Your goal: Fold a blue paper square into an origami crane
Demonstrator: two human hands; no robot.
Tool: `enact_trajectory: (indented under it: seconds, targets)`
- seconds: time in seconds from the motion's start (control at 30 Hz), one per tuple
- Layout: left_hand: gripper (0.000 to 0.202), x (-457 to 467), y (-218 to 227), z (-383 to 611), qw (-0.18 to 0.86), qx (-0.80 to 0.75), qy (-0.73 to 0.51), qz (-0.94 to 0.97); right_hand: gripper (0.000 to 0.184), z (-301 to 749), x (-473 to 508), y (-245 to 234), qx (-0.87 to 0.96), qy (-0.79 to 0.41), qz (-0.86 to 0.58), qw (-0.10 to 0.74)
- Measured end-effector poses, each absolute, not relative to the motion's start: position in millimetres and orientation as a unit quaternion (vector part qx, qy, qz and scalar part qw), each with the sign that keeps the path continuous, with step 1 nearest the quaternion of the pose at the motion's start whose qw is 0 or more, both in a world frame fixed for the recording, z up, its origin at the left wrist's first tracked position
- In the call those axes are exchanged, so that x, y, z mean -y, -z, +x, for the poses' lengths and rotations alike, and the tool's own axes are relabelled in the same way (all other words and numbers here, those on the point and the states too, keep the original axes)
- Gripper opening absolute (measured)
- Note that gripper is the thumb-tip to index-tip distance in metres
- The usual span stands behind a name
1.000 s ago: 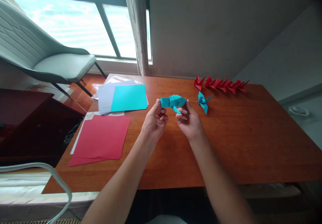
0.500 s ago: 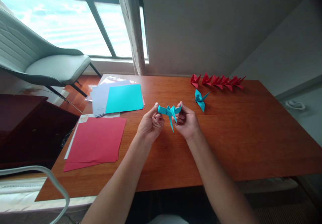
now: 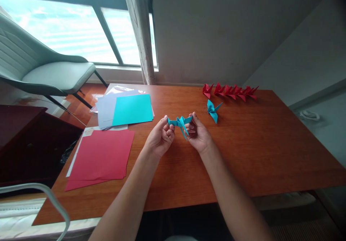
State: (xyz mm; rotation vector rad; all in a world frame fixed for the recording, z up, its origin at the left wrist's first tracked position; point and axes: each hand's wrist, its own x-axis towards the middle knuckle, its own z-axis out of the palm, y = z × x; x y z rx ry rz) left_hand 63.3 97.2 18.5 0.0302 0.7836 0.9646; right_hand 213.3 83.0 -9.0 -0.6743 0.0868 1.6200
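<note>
A turquoise paper crane [image 3: 180, 122] is held up over the table between my two hands. My left hand [image 3: 161, 137] pinches one wing tip between thumb and fingers. The opposite wing tip is gripped by my right hand [image 3: 199, 132] in the same way. The crane's two narrow points hang down toward me between the hands. Beyond my right hand, a second turquoise paper crane [image 3: 213, 110] rests on the table. Behind it stands a row of several red paper cranes [image 3: 229, 91].
On the left of the wooden table [image 3: 243, 154] lie red paper sheets [image 3: 101, 154], with turquoise sheets [image 3: 133, 109] on pale lilac sheets [image 3: 105, 111] farther back. A grey chair [image 3: 58, 75] stands beyond the left edge, by the window. A curtain [image 3: 140, 35] hangs behind the table.
The held crane has tilted, its hanging points swinging slightly to the right, and its left wing looks more bent. Both hands keep their grip. The whole view has shifted slightly.
</note>
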Motion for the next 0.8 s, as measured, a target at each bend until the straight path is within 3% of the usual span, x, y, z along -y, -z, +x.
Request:
enact_trajectory:
  seconds: [0.8]
  targets:
    - [0.009, -96.1, -13.9, 59.0, 0.809, -0.375, -0.449, 0.059, 0.022, 215.6, -83.5, 12.6, 0.020, -0.749, -0.314, 0.583]
